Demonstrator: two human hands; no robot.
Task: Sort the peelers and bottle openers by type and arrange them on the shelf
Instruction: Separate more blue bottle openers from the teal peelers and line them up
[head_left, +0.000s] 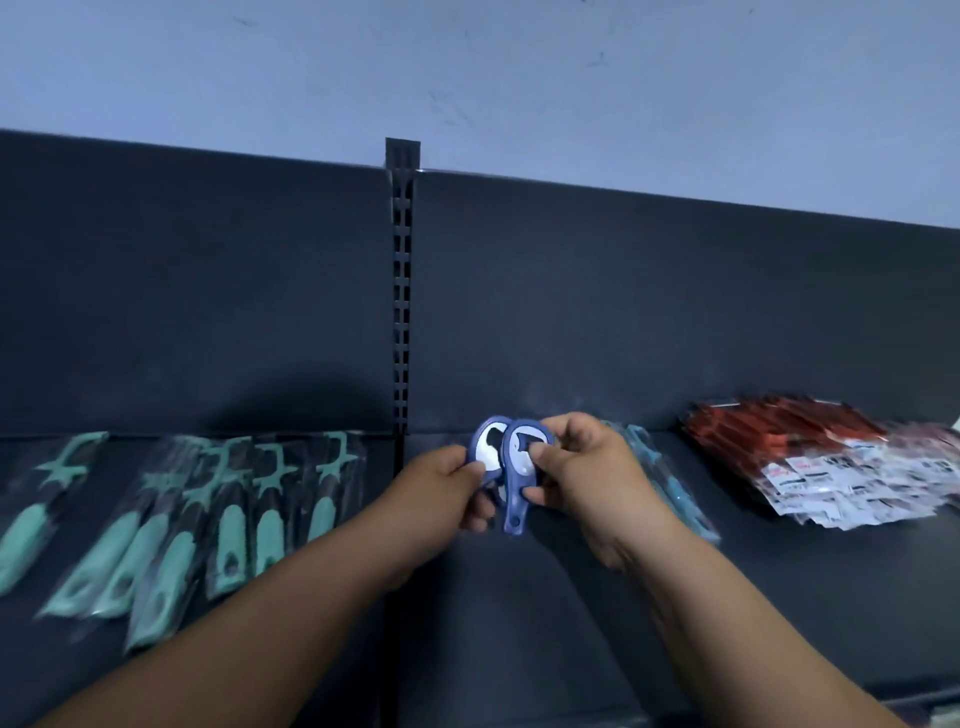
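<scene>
Two blue bottle openers are held upright side by side above the middle of the dark shelf (779, 597). My left hand (441, 493) grips the left bottle opener (487, 441). My right hand (587, 478) pinches the right bottle opener (517, 483), thumb on its head. Several green peelers (228, 519) in clear wrappers lie in a row on the left part of the shelf. Light blue packaged tools (670, 483) lie just right of my right hand, partly hidden by it.
A heap of red packaged items (831, 457) with white labels sits at the right of the shelf. A slotted upright post (401, 291) divides the dark back panel. The shelf's front edge runs along the bottom right.
</scene>
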